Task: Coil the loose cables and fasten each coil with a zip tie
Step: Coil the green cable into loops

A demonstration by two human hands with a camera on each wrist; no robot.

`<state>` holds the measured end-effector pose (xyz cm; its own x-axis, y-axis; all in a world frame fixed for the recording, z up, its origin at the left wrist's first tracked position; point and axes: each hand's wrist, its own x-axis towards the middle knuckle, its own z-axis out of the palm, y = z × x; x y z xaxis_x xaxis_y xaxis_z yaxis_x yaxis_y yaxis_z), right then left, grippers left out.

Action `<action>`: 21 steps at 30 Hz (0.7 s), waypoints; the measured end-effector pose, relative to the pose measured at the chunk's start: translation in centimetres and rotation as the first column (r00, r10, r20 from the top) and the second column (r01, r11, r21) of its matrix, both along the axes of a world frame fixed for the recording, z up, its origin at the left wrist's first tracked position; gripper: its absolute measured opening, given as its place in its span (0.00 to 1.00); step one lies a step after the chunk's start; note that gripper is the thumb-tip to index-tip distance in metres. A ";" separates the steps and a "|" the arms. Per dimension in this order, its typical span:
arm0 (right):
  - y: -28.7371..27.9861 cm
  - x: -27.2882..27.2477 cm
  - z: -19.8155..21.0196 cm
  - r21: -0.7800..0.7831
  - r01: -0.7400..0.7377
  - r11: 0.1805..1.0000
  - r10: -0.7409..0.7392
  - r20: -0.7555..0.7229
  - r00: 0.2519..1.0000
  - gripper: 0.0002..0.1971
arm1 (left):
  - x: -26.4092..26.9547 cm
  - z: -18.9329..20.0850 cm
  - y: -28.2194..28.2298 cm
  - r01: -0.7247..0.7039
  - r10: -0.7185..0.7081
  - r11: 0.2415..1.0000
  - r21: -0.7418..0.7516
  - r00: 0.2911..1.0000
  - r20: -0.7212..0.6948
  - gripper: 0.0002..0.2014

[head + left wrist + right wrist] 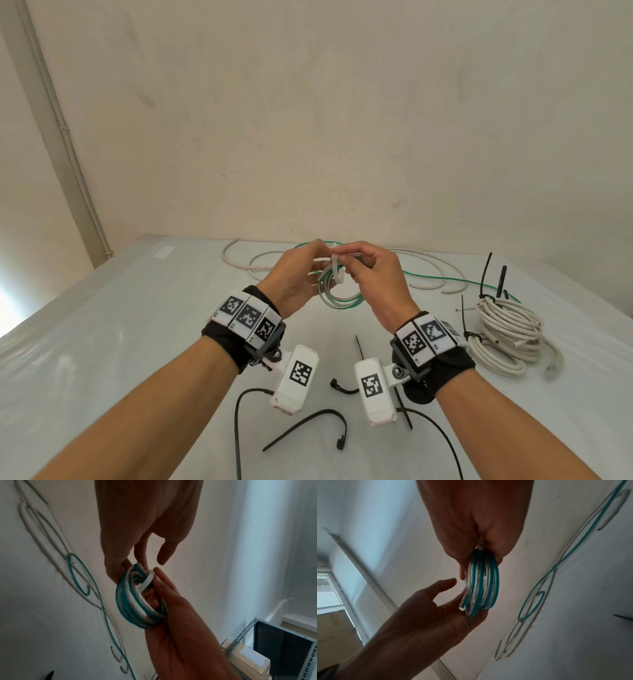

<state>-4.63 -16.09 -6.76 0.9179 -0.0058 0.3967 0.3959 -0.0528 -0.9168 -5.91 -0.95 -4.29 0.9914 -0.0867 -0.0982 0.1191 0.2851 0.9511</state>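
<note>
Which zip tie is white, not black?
The white zip tie looped round the green-and-white cable coil held up between both hands. The loose ones on the table and those on the beige coil are black.

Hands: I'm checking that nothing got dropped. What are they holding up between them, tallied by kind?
green-and-white cable coil: 1
white zip tie: 1
Total: 2
</note>
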 end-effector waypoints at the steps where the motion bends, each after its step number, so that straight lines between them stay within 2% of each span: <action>1: 0.0 0.0 0.1 0.004 -0.017 1.000 0.017 -0.009 1.000 0.05 | 0.0 0.3 0.2 0.014 -0.014 0.999 0.029 1.000 -0.018 0.09; 4: 0.0 -0.2 0.1 0.027 -0.040 0.999 0.041 -0.034 0.999 0.06 | 0.2 0.6 0.7 0.001 0.002 0.992 0.128 1.000 -0.020 0.06; 7: 0.0 -0.1 0.1 0.034 -0.065 0.997 0.067 -0.037 0.997 0.04 | 0.6 0.5 0.9 -0.088 0.084 0.988 0.131 0.996 0.032 0.05; 13: 0.0 -0.2 0.6 0.012 -0.106 0.994 0.107 -0.055 0.993 0.04 | 0.9 0.8 0.9 -0.264 0.267 0.964 -0.042 0.957 0.113 0.08; 21: 0.1 -0.3 2.5 0.064 -0.222 0.973 0.227 -0.080 0.971 0.05 | 0.6 2.5 0.9 -0.431 0.448 0.894 -0.124 0.844 0.295 0.06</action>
